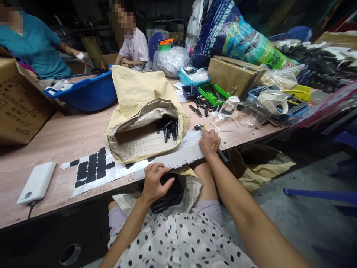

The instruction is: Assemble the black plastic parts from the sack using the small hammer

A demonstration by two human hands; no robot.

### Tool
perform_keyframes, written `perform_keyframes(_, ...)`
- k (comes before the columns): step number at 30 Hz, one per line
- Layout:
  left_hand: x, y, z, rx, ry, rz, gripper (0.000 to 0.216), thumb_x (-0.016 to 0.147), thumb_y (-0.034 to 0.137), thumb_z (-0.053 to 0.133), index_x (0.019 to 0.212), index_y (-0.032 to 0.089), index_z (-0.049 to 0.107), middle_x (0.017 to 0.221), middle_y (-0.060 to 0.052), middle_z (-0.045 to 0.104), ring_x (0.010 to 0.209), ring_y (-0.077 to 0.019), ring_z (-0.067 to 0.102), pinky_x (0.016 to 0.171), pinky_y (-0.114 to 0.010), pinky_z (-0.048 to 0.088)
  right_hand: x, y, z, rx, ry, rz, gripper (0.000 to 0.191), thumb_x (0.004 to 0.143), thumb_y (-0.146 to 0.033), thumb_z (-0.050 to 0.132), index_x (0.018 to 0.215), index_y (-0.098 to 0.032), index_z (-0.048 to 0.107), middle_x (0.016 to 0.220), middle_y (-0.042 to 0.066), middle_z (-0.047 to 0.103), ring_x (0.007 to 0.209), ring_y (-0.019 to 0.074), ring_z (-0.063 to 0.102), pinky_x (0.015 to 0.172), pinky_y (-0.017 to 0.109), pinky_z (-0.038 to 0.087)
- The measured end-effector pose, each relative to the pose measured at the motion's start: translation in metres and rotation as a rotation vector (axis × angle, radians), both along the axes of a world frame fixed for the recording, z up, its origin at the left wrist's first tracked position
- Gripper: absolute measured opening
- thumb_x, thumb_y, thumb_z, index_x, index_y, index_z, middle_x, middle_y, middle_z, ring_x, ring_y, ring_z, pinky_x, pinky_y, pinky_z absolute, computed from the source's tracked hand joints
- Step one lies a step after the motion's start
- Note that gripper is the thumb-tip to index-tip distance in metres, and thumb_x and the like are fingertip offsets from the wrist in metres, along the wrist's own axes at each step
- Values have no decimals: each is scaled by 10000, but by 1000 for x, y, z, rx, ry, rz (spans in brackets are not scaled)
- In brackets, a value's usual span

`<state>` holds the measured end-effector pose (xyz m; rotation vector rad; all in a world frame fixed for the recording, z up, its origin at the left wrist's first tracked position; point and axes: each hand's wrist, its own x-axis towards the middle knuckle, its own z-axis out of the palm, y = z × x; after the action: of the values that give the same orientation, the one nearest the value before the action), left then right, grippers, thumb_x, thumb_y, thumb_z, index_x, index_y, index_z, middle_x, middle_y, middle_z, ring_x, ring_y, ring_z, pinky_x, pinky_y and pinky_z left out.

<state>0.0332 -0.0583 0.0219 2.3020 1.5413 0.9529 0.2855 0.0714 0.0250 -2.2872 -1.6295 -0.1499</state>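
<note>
The grey strip lies along the table's near edge. At its right end the right hand rests with fingers curled, close to a small black piece; whether they grip anything cannot be told. The left hand is at the strip's near side, thumb spread from loosely bent fingers, nothing visibly held. Behind the strip lies an open sack with black pieces inside; toward the table's left end, a white power bank.

Tabletop sack — creased, matt paper
</note>
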Motion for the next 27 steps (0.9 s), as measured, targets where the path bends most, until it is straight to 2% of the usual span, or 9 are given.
perform_keyframes(4, 18, 63, 15, -7, -116, 217, 136, 891, 348, 590, 872, 235, 665, 868, -51, 666, 886, -249, 597, 879, -433, 465, 0, 0, -1, 12, 4, 6, 440, 943, -192, 423, 1306, -236, 666, 1070, 155, 566, 996, 284, 478, 769, 364, 379)
perform_keyframes(8, 36, 129, 18, -165, -128, 416, 116, 790, 317, 674, 865, 236, 640, 876, -67, 658, 959, -296, 590, 870, -439, 476, -2, -1, 2, -17, -7, 8, 441, 947, -193, 428, 1323, -236, 654, 1096, 160, 564, 1006, 288, 487, 780, 368, 380)
perform_keyframes(10, 41, 148, 15, -256, -113, 447, 135, 749, 294, 700, 853, 241, 631, 905, -84, 661, 1024, -327, 581, 854, -441, 477, -4, -2, 4, -29, -13, 7, 445, 944, -186, 427, 1325, -239, 650, 1103, 160, 566, 1005, 287, 491, 786, 369, 384)
perform_keyframes(12, 42, 155, 14, -314, -98, 460, 111, 747, 281, 693, 831, 247, 628, 930, -95, 668, 1059, -345, 575, 830, -442, 474, -6, -2, 7, -34, -15, 7, 446, 942, -176, 425, 1322, -238, 650, 1110, 161, 572, 1007, 287, 494, 787, 370, 390)
perform_keyframes(16, 27, 143, 21, -298, -94, 424, 55, 781, 258, 663, 834, 248, 654, 942, -69, 695, 998, -307, 588, 830, -426, 474, -9, -3, 11, -46, -7, -1, 439, 946, -168, 420, 1317, -228, 647, 1123, 163, 584, 1031, 288, 502, 790, 370, 394)
perform_keyframes(20, -4, 105, 29, -181, -137, 167, 112, 814, 308, 679, 910, 257, 705, 921, -24, 717, 911, -243, 590, 819, -377, 483, -7, -3, 10, -51, -7, -6, 442, 952, -171, 415, 1329, -228, 638, 1122, 161, 584, 1034, 288, 504, 791, 369, 386)
perform_keyframes(23, -24, 76, 25, -210, -124, -10, 128, 814, 331, 710, 917, 261, 737, 877, -21, 722, 874, -228, 592, 790, -357, 483, -5, -2, 6, -37, -19, -5, 437, 954, -180, 420, 1332, -229, 635, 1111, 157, 575, 1015, 284, 498, 786, 365, 375)
perform_keyframes(27, -34, 61, 11, -254, -95, -35, 114, 811, 301, 719, 908, 255, 756, 872, -28, 724, 868, -226, 595, 807, -367, 483, -3, -1, 1, -11, -12, -9, 430, 951, -175, 427, 1320, -226, 643, 1113, 157, 573, 1016, 285, 494, 771, 358, 366)
